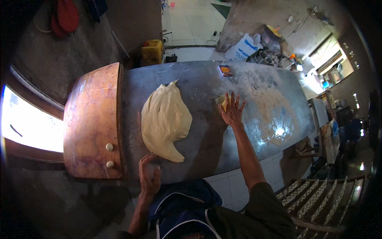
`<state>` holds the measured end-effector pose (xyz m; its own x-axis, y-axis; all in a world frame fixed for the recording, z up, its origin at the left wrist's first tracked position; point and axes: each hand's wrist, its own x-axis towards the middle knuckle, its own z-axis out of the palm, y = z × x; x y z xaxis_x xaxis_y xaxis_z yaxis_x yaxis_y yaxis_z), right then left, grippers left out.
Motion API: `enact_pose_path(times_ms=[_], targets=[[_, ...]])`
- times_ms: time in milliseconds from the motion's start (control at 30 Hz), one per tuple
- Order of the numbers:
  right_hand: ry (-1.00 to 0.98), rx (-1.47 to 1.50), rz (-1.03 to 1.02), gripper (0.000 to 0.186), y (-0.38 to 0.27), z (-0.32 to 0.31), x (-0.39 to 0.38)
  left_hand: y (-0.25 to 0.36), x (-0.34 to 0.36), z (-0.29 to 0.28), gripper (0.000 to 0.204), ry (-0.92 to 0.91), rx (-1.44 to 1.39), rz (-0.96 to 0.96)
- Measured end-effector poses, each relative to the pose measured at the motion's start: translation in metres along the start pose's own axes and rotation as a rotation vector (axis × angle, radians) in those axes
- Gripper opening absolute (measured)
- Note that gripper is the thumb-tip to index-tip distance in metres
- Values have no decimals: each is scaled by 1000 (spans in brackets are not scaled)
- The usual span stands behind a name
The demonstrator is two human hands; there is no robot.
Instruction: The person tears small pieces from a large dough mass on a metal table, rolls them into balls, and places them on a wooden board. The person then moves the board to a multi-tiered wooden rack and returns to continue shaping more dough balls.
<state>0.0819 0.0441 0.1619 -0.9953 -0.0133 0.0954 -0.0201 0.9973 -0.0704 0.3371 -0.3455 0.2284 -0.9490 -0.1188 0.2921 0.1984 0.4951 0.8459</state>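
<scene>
A large, smooth sheet of pale dough (166,119) lies on the grey metal table (205,85), its lower end narrowing to a tail. My left hand (149,175) is at the table's near edge, just below the dough and apart from it. Its fingers curve loosely with the thumb spread, and it holds nothing. Farther right, my right hand (232,113) reaches over the table with fingers spread. It lies partly over a small yellowish piece (222,102), whose kind I cannot make out.
A wooden board (93,119) at the left bears two small dough balls (109,155). A small box (225,71) lies near the far edge. Flour (274,103) dusts the right side. Beyond stand a yellow jerrycan (152,51) and a white sack (245,47). A rack (322,199) is at lower right.
</scene>
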Motion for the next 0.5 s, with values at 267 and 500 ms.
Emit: enact_pose_path(times_ms=[267,500], targets=[[-487,1714,-445,110,-223,-86,-165,53,51,76,67,212,-538,-100],[-1057,2629,-405,100,-228,-104,-190,8,120,24,68,211,-631,-380]])
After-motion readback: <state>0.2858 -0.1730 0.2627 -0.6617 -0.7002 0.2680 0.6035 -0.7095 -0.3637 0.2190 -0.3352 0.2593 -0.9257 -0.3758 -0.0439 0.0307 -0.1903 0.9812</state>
